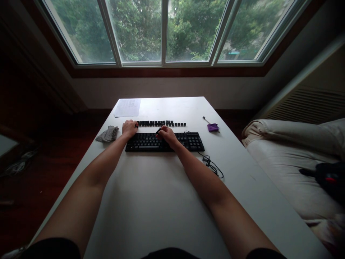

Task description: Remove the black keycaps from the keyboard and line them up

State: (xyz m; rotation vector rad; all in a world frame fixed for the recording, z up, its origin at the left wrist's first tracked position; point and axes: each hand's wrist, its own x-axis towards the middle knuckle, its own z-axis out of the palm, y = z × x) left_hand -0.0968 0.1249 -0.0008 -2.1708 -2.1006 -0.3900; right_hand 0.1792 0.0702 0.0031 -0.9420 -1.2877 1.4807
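A black keyboard [145, 146] lies across the white table, some of its keys hidden by my right hand. Behind it, loose black keycaps [153, 123] are set out in a row. My left hand [129, 128] is at the keyboard's far left corner, fingers closed by the row's left end. A small dark piece shows at those fingertips, too small to name. Over the middle of the keyboard, my right hand [167, 136] pinches a slim black tool [158, 131], tilted with its lower end toward the keys; its exact kind is unclear.
A crumpled grey cloth [107, 134] lies left of the keyboard, with paper sheets [127, 108] at the far left corner. To the right are a purple cloth [213, 127], a small brush-like stick [207, 120] and a coiled black cable [212, 166]. A sofa [283, 158] stands beyond the right edge.
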